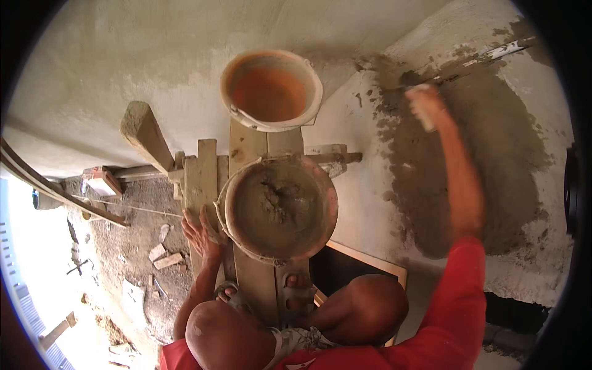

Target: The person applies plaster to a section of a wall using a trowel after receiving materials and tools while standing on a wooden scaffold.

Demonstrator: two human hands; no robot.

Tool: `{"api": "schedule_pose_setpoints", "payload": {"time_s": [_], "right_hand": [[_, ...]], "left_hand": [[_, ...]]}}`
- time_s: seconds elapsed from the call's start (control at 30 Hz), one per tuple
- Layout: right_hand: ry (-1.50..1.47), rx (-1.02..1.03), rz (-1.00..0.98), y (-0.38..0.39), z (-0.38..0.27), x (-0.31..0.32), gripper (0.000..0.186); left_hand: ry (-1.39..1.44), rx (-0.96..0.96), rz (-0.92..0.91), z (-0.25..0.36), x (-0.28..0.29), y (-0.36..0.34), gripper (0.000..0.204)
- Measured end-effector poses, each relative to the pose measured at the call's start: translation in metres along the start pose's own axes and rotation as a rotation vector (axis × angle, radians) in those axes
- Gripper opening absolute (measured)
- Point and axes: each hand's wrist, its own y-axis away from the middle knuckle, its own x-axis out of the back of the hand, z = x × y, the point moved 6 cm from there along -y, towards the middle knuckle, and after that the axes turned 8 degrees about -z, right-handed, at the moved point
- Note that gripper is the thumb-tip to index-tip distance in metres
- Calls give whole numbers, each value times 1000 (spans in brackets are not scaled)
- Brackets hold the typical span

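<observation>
the right hand (428,106) is reaching out at two o'clock from the near bucket (332,203). it is closing round a pale thing (429,126), which is looking too blurry to name. that thing is sitting at the wet patch (475,166), near its top left edge. the patch is spreading dark and rough over the pale wall (364,203), at about three o'clock from the bucket.

the left hand (208,242) is leaning on the planks (256,277) at eight o'clock, just beside the bucket. its fingers are spreading wide and it is holding nothing.

the near bucket is standing on the planks with thick grey mud (302,203) filling it. the far bucket (314,86) is standing at twelve o'clock, showing orange inside. a wood block (145,132) is sticking up at ten o'clock. broken bricks (168,261) are lying on the dirt (132,231) at eight o'clock, farther out than the left hand.
</observation>
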Motion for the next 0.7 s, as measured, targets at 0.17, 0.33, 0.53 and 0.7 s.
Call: {"api": "schedule_pose_setpoints", "payload": {"time_s": [0.17, 0.33, 0.53, 0.7], "right_hand": [[194, 91, 360, 31, -40, 119, 23], [30, 76, 65, 154, -64, 27, 29], [835, 625, -306, 279, -58, -111, 44], [1143, 548, -297, 311, -68, -139, 48]], "left_hand": [[-18, 38, 0, -1, 8, 3, 79], [-13, 59, -17, -1, 7, -1, 73], [21, 58, -29, 0, 2, 4, 70], [6, 23, 13, 4, 14, 2, 72]]}}
